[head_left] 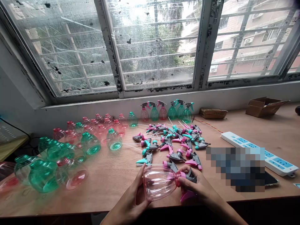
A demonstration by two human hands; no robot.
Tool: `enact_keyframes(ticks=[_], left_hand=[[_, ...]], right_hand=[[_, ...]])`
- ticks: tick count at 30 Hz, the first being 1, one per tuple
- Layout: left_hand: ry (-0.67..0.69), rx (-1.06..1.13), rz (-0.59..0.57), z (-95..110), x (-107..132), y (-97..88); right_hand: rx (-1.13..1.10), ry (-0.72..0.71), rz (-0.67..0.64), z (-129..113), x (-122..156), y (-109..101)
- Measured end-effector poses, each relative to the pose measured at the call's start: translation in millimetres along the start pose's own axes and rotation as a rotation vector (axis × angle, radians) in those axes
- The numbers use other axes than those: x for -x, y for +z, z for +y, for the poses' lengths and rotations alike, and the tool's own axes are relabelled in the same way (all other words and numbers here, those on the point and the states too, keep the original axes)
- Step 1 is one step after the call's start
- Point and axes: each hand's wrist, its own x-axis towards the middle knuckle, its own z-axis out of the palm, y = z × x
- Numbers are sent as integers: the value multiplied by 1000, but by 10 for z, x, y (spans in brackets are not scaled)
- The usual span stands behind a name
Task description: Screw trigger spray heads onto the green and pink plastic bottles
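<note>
Pink bottle point(159, 184) sideways between hands point(136, 192)

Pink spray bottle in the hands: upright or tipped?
Tipped sideways: the pink spray bottle has its base at the left hand, its neck at the right hand.

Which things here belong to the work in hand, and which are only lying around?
In the work:
pink bottle, in left hand
spray head at its neck, in right hand
loose spray heads
open bottles
topped bottles by the window

Probably only lying around:
power strip
open box
flat box
dark flat thing, mostly blurred
</note>
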Motion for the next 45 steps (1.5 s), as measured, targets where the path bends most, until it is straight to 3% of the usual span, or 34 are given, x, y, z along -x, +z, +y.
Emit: enact_keyframes(ticks=[9, 21, 30, 35, 45], left_hand=[[-149, 37, -8, 101, 6, -49], [-73, 1, 34, -61, 24, -28], [-81, 202, -40, 63, -7, -24], [-98, 67, -5, 127, -9, -51], [-26, 22, -7, -90, 36, -41]], right_hand=[[10, 10, -9, 14, -3, -10], [68, 3, -1, 33, 6, -43], [35, 4, 2, -6, 15, -16], [51, 0, -2, -1, 19, -27], [103, 1, -5, -10, 40, -28]])
